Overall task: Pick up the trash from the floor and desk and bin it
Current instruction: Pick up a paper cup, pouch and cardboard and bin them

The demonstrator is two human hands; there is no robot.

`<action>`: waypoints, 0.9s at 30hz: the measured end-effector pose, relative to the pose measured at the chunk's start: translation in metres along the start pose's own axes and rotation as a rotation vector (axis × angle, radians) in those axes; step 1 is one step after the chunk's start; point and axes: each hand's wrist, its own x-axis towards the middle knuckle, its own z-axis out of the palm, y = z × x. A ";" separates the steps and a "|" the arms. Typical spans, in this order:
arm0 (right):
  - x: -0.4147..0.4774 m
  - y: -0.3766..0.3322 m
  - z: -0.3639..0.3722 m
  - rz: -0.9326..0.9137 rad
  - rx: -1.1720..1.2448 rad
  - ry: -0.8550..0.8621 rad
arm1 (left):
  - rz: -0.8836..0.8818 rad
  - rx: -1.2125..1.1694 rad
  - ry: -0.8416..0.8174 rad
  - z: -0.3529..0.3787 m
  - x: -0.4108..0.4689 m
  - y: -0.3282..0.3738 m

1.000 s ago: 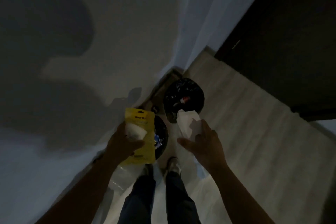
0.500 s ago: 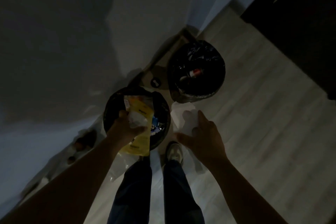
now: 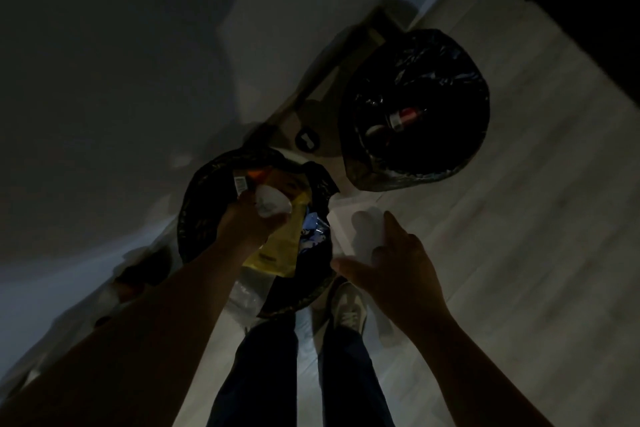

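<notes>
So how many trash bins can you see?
2. The near bin sits under the left hand, by the wall; the far bin stands beyond it, to the right. Dim light could hide others.

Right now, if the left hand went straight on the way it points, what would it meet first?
Likely the near bin: the left hand, gripping a yellow packet and white wad, hangs over its open mouth. Depth is unclear.
</notes>
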 end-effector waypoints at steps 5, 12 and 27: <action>0.015 0.001 0.021 0.023 -0.015 -0.017 | -0.010 0.280 0.001 0.012 0.015 -0.013; 0.021 -0.020 0.043 0.041 -0.247 -0.096 | 0.143 0.356 -0.014 -0.019 0.001 -0.019; 0.055 -0.051 0.114 0.405 0.129 -0.161 | 0.152 0.235 -0.043 -0.085 -0.049 -0.052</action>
